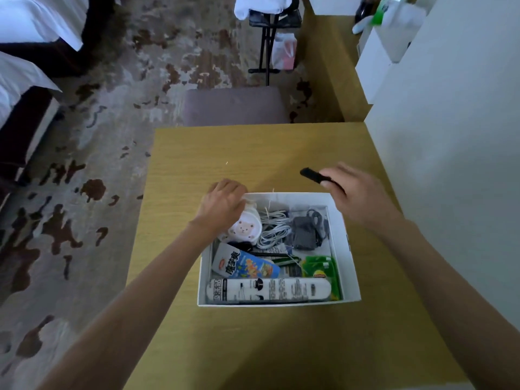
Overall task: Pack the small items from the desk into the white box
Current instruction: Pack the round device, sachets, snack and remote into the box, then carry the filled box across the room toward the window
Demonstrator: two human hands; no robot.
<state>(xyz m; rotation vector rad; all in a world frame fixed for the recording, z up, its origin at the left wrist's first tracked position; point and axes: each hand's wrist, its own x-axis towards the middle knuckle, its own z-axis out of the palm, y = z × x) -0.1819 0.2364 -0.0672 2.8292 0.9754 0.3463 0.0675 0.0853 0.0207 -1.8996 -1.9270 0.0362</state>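
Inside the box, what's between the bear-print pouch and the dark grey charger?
A coiled white cable lies between the bear-print pouch and the grey charger in the white box, as the head view shows.

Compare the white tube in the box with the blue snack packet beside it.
The white tube is longer, spanning nearly the width of the white box; the blue snack packet is about half that. The tube is white with black print; the packet is blue, yellow and white. The tube lies along the near wall; the packet lies slanted. Both lie flat inside the box.
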